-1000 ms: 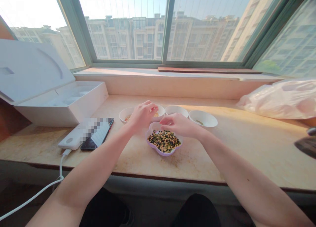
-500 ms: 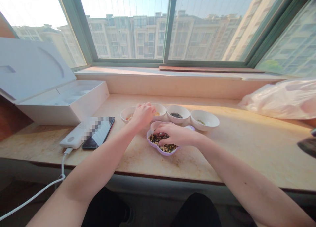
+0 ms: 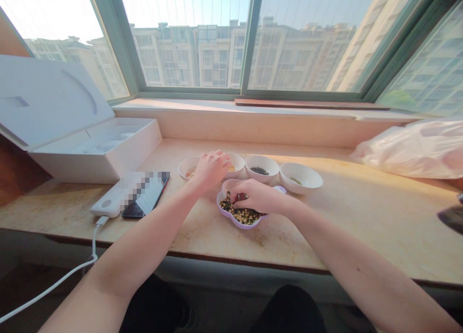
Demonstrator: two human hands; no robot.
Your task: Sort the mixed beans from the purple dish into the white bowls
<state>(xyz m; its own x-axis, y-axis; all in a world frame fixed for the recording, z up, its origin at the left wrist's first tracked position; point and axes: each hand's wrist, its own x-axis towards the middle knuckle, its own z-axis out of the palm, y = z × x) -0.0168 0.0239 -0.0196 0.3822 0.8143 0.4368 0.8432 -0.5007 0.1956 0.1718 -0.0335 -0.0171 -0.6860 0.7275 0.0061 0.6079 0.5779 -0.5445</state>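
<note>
Head: right fingers [image 3: 245, 187] half-curled among beans [image 3: 246, 217]

Bright daylight fills the window [image 3: 251, 38]; shadow under the counter [image 3: 354, 212] perhaps hides detail.

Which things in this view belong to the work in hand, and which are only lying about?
Apparently in use:
right hand, fingers in the purple bowl
mixed beans in it
left hand
four white bowls behind

Apparently just lying about:
open white box
phone
white device with cable
plastic bag
dark object, unclear
</note>
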